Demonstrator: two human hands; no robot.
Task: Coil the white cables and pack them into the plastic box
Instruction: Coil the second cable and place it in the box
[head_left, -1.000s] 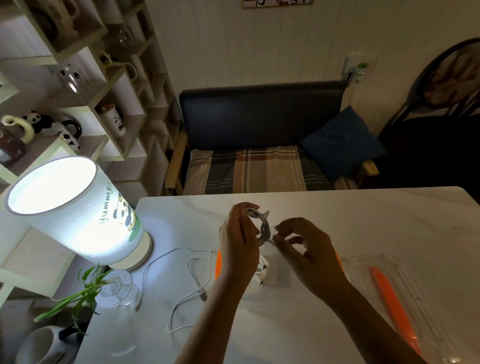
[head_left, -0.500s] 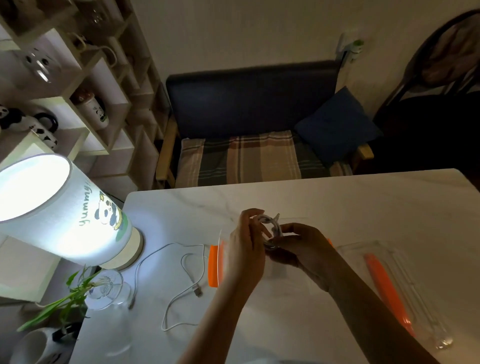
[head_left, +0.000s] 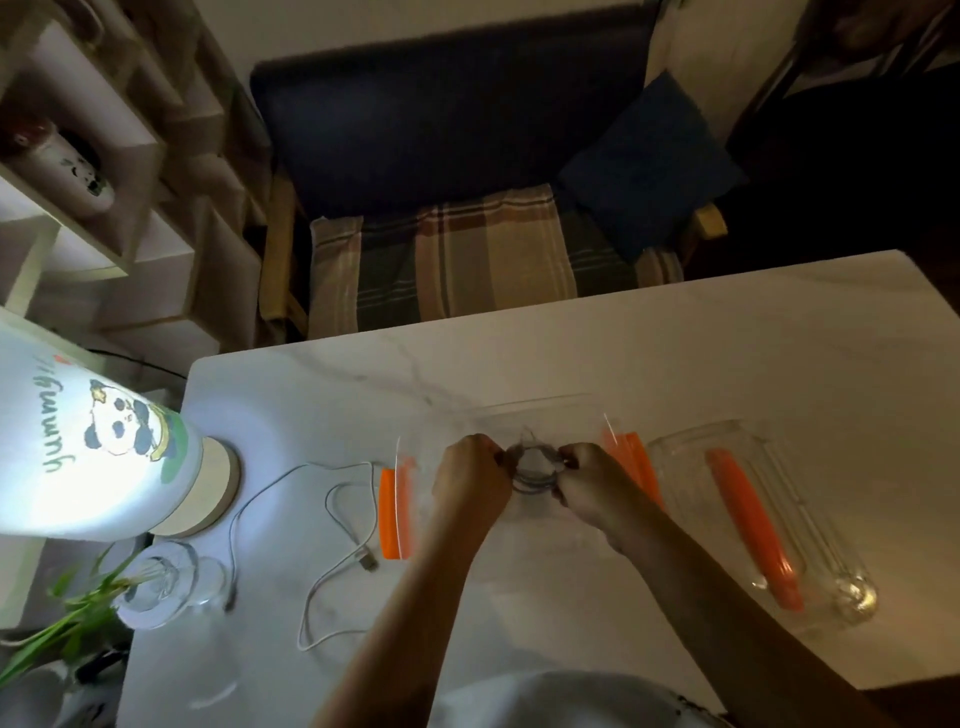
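Left hand (head_left: 470, 480) and right hand (head_left: 592, 480) pinched coiled cable (head_left: 535, 467) over plastic box (head_left: 524, 410) at bench centre | loose cable (head_left: 332, 525) at 9 o'clock | advice: lower flat, release both sides together.

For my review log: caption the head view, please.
Both hands, left hand and right hand, hold a coiled white cable over the clear plastic box; another cable lies loose.

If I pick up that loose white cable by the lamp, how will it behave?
The loose white cable will probably be floppy: it lies in slack curves on the table. It looks thin, so likely light. Its plug end may dangle and swing when lifted.
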